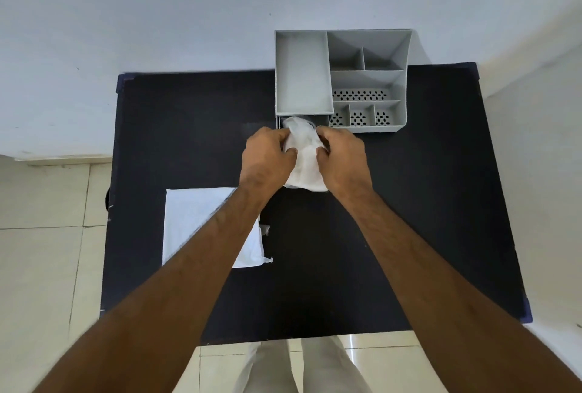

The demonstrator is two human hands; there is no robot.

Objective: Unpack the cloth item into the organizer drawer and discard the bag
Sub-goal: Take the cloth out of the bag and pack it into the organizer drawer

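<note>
A white cloth item (304, 159) is bunched between my two hands, just in front of the grey organizer (400, 77). My left hand (267, 156) grips its left side and my right hand (341, 156) grips its right side. The cloth's upper end, with a clear filmy part, reaches into the pulled-out drawer (319, 120) under the organizer's left tray. Most of the drawer is hidden behind the cloth and my hands. A flat white bag-like sheet (195, 219) lies on the black table at the left, partly under my left forearm.
The black table (441, 203) stands against a pale wall. The organizer sits at its back edge with several open compartments, some with perforated floors. Tiled floor shows to the left and front, and my trouser legs show below the table's near edge.
</note>
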